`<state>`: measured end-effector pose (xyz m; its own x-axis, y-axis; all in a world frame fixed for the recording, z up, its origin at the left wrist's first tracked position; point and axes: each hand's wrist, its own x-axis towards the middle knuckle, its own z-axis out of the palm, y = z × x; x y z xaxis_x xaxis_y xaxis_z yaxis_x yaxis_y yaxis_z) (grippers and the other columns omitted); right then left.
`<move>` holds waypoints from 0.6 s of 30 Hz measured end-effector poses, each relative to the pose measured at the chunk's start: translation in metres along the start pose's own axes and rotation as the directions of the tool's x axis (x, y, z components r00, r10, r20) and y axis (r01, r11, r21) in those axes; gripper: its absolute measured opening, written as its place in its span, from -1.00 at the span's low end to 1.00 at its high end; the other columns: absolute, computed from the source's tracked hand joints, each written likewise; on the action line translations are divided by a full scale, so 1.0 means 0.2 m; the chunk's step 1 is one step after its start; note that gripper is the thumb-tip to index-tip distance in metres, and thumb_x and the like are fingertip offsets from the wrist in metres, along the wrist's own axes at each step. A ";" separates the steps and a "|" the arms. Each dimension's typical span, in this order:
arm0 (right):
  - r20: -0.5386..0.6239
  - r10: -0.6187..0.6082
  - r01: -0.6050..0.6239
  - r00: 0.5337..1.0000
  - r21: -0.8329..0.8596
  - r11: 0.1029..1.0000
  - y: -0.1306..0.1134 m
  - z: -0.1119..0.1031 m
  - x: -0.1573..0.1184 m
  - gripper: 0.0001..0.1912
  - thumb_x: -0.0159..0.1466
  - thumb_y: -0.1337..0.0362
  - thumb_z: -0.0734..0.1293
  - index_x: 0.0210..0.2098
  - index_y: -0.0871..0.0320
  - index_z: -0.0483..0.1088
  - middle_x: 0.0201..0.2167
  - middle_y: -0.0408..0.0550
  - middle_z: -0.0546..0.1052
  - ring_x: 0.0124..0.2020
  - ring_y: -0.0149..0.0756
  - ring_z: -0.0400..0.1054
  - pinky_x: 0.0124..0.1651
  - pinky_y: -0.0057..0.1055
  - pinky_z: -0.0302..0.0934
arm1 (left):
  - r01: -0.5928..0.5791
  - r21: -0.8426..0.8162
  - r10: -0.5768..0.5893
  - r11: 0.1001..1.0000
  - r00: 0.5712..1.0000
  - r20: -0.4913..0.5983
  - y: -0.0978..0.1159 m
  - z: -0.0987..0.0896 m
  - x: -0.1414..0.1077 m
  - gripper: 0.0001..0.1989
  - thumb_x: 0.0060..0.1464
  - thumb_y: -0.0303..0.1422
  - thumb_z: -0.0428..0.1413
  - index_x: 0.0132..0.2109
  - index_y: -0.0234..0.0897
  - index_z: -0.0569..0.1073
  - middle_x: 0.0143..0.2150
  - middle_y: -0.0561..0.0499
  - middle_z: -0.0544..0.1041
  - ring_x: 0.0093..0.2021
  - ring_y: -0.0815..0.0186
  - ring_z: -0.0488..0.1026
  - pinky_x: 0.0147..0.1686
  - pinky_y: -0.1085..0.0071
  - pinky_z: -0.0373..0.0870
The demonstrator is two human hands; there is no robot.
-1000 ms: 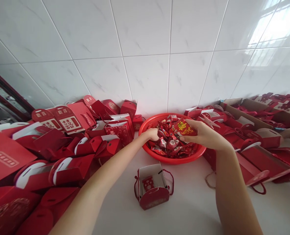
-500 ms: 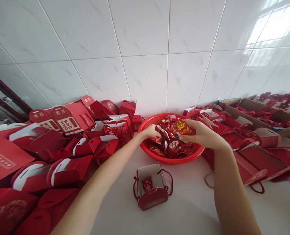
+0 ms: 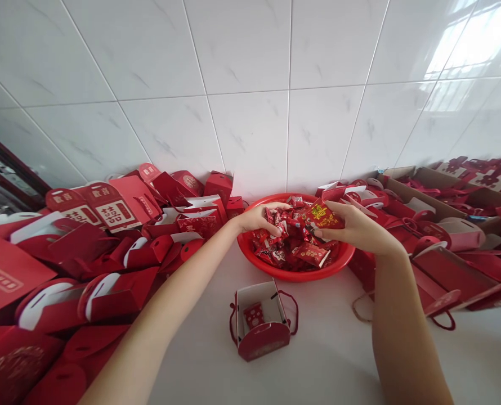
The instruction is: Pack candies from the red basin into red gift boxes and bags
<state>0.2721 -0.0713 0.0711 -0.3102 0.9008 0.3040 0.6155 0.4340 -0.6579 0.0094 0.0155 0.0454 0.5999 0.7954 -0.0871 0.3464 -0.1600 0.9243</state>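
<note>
A red plastic basket [image 3: 301, 274] full of wrapped candies [image 3: 295, 247] stands against the tiled wall. My left hand [image 3: 261, 218] is over its left side, thumb and fingers curled around some red-wrapped candies. At the basket's right, my right hand [image 3: 354, 225] grips a red packet with yellow-green lettering [image 3: 320, 216] between thumb and fingers. In front of the basket sits an open red gift box [image 3: 264, 340] with rope handles. Inside that box lies a small red packet with white dots [image 3: 254, 316].
Many red gift boxes [image 3: 119, 298] crowd the left side, with red paper bags [image 3: 200, 220] behind them. More open red boxes [image 3: 453, 275] lie on the right, beside cardboard cartons [image 3: 423, 197]. The white tabletop [image 3: 326, 349] shows around the open box.
My left hand has opened wider and gathered candies at the basket's left. My right hand has shifted slightly right with the lettered packet. Candies in the middle have been stirred about.
</note>
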 end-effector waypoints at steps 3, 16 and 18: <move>-0.008 0.010 -0.010 1.000 -0.013 1.000 0.00 0.00 0.00 -0.51 0.09 -0.13 0.47 -0.20 0.13 0.47 -0.39 -0.04 0.50 -0.27 -0.04 0.41 -0.21 -0.21 0.34 | 0.019 0.007 -0.018 1.000 0.999 -0.034 -0.02 -0.01 -0.02 0.02 -0.38 -0.48 0.42 0.33 -0.16 0.33 0.44 -0.10 0.25 0.36 0.02 0.27 0.26 0.23 0.32; 0.113 -0.001 0.005 0.994 -0.032 0.999 -0.05 0.03 0.01 -0.63 0.18 -0.06 0.41 -0.33 0.11 0.34 -0.46 -0.12 0.44 -0.39 -0.20 0.34 -0.30 -0.32 0.25 | 0.070 0.455 -0.088 0.888 0.996 0.017 0.03 -0.06 -0.08 -0.04 -0.21 -0.35 0.36 0.38 -0.16 0.25 0.48 -0.11 0.17 0.47 0.04 0.08 0.33 0.29 0.19; 0.129 -0.022 0.026 0.991 -0.028 0.999 -0.05 0.03 0.01 -0.62 0.19 -0.07 0.40 -0.34 0.11 0.32 -0.48 -0.16 0.41 -0.44 -0.26 0.30 -0.37 -0.36 0.20 | 0.081 0.526 -0.130 0.847 0.990 0.057 0.05 -0.06 -0.09 -0.04 -0.21 -0.35 0.35 0.38 -0.16 0.24 0.47 -0.09 0.19 0.43 0.04 0.15 0.28 0.33 0.25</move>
<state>0.2606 -0.0736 0.0735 -0.4145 0.8814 0.2267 0.6271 0.4571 -0.6307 -0.0075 0.0075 0.0601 0.5896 0.7749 -0.2279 0.7213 -0.3783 0.5801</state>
